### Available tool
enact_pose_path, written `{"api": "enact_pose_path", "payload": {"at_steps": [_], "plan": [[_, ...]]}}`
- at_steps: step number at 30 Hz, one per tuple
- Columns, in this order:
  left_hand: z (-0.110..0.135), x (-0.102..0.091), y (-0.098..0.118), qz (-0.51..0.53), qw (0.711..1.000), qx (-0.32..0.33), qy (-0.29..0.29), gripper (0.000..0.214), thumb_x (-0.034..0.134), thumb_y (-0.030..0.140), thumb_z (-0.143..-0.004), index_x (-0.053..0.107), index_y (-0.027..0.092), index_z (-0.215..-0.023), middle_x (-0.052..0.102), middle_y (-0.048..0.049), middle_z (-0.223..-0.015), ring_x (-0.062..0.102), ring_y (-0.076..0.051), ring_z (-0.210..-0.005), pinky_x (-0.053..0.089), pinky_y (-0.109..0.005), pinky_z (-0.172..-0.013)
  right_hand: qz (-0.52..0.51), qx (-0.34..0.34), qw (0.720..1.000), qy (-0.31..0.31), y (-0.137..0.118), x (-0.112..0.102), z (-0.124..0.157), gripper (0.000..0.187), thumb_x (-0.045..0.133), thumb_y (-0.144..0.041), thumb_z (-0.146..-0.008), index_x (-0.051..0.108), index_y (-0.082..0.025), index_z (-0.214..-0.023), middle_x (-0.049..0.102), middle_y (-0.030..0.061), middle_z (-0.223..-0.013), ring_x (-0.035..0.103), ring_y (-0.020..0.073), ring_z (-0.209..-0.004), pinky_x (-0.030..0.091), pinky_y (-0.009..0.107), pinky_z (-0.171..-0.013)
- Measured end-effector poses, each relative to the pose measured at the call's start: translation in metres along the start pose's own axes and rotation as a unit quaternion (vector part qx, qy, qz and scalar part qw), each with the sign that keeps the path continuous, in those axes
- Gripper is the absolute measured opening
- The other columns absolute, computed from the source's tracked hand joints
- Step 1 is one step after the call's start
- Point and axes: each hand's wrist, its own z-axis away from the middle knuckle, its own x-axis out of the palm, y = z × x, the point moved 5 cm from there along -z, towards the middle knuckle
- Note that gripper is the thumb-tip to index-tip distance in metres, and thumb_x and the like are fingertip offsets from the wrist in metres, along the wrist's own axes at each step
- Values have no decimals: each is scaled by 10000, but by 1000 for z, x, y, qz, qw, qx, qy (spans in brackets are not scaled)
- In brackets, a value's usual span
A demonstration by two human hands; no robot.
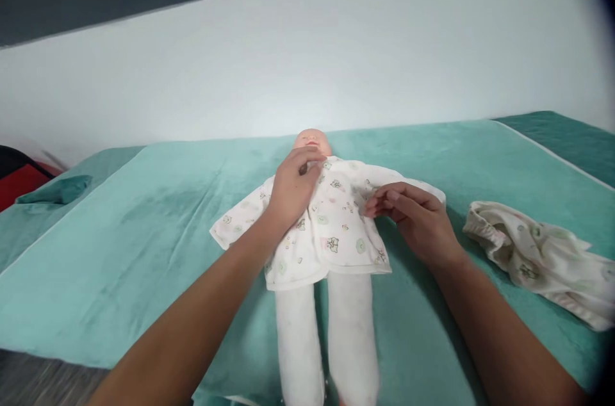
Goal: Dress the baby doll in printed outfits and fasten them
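Note:
A baby doll [312, 138] lies on its back on a teal towel [158, 233], head away from me, white cloth legs toward me. It wears a white printed top [331, 233]. My left hand [291, 188] rests on the doll's chest near the neck, fingers curled and pinching the top's collar. My right hand [413, 217] sits at the doll's side, fingertips pressed together on the edge of the top near its sleeve.
A crumpled white printed garment [542, 259] lies on the towel at the right. A folded teal cloth [57, 190] sits at the far left beside something red and black [19, 175]. A pale wall rises behind the bed.

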Motion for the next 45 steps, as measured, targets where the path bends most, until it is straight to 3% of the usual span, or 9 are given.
{"api": "enact_pose_path", "payload": {"at_steps": [2,6,8,14,19,23,32,37,45], "plan": [[11,-12,-7,29,999,-8,35,234,473,271,-955,673,250,-1074,654,-28,-1283,596,-185,-1203,473,-340,-1042,152,5,987,60,7,-9,-3,352,566,-517,-923,680,-222,-766,689,41,-745,635,200,-684,510,352,-684],[57,-42,-42,-53,991,-31,115,232,447,348,-977,650,237,-992,691,-45,-1057,631,-205,-1009,501,-362,-934,492,41,859,135,14,-23,-6,547,419,-627,-945,664,-224,-669,682,76,-714,610,244,-723,408,353,-664],[84,-48,-62,-107,989,-40,93,243,428,352,-984,646,245,-998,686,-53,-1032,623,-225,-994,495,-392,-926,533,46,836,122,15,-21,-5,561,381,-618,-957,675,-224,-686,704,87,-773,619,263,-776,394,355,-679],[118,-47,-87,-126,991,-49,20,343,384,411,-1001,602,247,-1209,673,-83,-1230,602,-262,-1160,461,-444,-1026,388,16,920,45,16,3,3,393,480,-575,-925,651,-228,-853,674,10,-772,601,220,-758,439,322,-699],[94,-37,-78,-81,997,13,-6,356,329,343,-1021,533,226,-1288,602,-105,-1334,552,-218,-1241,415,-380,-1096,249,40,967,34,24,15,-2,321,581,-558,-880,621,-278,-1033,707,33,-1033,627,257,-1048,516,345,-836],[64,-29,-87,-73,997,20,2,347,344,316,-1012,532,203,-1281,597,-111,-1327,541,-210,-1252,403,-362,-1101,78,77,993,46,34,14,-15,491,674,-502,-838,545,-348,-1286,626,7,-1346,570,240,-1260,510,365,-985],[51,-43,-110,-114,984,-29,130,260,438,284,-966,595,214,-1160,684,-83,-1163,621,-232,-1109,468,-396,-1006,-161,96,979,79,48,-21,-33,235,631,-385,-856,633,-267,-1060,601,56,-1375,551,212,-1302,493,399,-1070],[61,-61,-105,-270,928,-67,249,342,483,172,-878,588,197,-1203,586,-133,-1302,498,-296,-1266,397,-477,-1074,-222,40,959,174,43,-37,-29,270,672,-291,-817,580,-306,-1071,618,19,-1289,594,204,-1247,493,437,-1076],[49,-94,-130,-463,876,-109,75,618,408,109,-859,425,165,-1475,558,-162,-1414,488,-343,-1297,390,-546,-1052,-254,13,930,265,48,-49,-29,447,662,-144,-753,564,-279,-1167,595,30,-1303,623,197,-1185,532,427,-1026]]}}
